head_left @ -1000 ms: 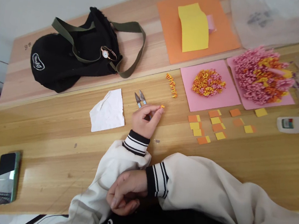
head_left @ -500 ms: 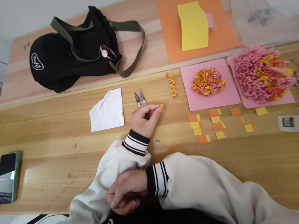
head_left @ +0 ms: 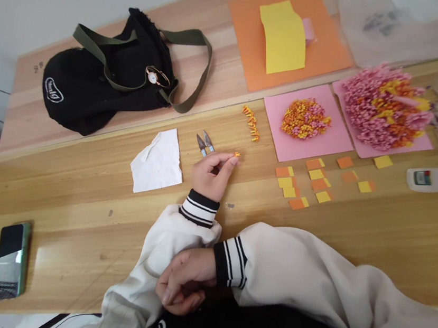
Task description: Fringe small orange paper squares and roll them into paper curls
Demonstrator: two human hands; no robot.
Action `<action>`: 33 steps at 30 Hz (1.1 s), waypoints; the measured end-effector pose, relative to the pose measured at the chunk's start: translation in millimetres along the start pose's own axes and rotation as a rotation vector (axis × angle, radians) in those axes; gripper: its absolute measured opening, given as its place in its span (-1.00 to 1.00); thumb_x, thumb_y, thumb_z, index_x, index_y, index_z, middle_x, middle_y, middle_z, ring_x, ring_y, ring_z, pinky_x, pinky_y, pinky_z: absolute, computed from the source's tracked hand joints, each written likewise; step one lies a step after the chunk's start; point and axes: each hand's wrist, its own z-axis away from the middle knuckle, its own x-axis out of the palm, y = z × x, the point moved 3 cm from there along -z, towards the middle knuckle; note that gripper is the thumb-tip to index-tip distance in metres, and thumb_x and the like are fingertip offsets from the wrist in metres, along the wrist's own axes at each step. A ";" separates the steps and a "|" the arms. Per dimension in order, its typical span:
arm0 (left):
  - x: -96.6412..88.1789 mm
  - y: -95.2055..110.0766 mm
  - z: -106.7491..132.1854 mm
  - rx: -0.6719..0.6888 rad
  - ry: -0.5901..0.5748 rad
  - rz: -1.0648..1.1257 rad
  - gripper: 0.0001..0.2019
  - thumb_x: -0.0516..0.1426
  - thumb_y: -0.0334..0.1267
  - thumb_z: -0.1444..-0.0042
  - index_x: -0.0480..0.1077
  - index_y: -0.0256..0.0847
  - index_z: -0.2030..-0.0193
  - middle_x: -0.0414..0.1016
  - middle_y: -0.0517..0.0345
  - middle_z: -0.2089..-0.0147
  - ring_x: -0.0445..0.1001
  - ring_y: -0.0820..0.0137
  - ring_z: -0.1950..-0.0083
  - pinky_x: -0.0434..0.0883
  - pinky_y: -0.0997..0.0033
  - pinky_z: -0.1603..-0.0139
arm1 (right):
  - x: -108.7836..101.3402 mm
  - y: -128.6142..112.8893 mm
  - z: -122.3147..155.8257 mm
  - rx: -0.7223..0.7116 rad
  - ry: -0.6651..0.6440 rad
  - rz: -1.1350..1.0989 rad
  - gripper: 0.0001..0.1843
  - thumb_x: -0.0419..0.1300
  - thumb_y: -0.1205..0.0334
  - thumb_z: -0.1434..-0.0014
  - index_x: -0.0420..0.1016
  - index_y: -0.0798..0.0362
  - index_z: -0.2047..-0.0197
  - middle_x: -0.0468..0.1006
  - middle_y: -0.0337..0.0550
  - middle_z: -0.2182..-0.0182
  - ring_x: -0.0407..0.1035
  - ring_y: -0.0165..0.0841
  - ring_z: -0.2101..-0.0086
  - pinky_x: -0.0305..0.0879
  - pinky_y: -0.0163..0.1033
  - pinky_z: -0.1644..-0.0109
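My left hand (head_left: 211,176) rests on the table, thumb and forefinger pinching a small orange-and-yellow paper piece (head_left: 236,154). Partly under that hand lie small snips (head_left: 204,142), blades pointing away and handles hidden. Beyond the fingertips, a short row of similar orange-and-yellow pieces (head_left: 251,124) lies on the wood. My right hand (head_left: 186,280) is curled closed near my body, beside my left sleeve, and nothing shows in its fingers. To the right are several small orange and yellow paper strips (head_left: 320,184). A torn white paper (head_left: 158,161) lies left of my left hand.
Pink sheets carry an orange-pink pile (head_left: 305,120) and a larger pink-orange heap (head_left: 381,109). A glue bottle (head_left: 436,178) lies at the right edge. Farther back are a black bag (head_left: 93,82) and an orange sheet (head_left: 245,45). A phone (head_left: 11,261) lies near left.
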 end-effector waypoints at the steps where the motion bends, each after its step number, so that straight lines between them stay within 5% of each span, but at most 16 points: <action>1: 0.1 0.0 -0.2 0.001 0.003 0.002 -0.80 0.17 -0.19 -0.09 0.51 -0.24 0.45 0.56 0.11 0.45 0.48 0.46 0.40 0.41 0.46 0.33 | 0.2 0.1 0.1 -0.002 0.001 0.002 -0.73 0.07 0.32 -0.04 0.14 0.10 0.64 0.19 -0.34 0.81 0.03 -0.55 0.77 -0.06 -0.41 0.71; 11: 0.1 0.2 -0.8 -0.025 0.023 0.065 -0.76 0.16 -0.15 -0.10 0.50 -0.25 0.46 0.57 0.09 0.44 0.50 0.45 0.39 0.41 0.46 0.35 | 2.1 -2.2 0.7 0.016 0.007 0.010 -0.73 -0.01 0.43 -0.08 0.12 0.10 0.62 0.19 -0.36 0.81 0.03 -0.56 0.78 -0.06 -0.44 0.72; 33: 0.1 -3.6 -0.3 -0.066 -0.027 0.096 -0.69 0.08 -0.04 -0.15 0.44 -0.23 0.43 0.54 0.09 0.40 0.49 0.43 0.30 0.42 0.40 0.20 | 0.9 0.1 0.2 0.006 0.015 0.007 -0.73 0.09 0.30 -0.02 0.14 0.10 0.65 0.18 -0.35 0.81 0.03 -0.56 0.78 -0.07 -0.43 0.72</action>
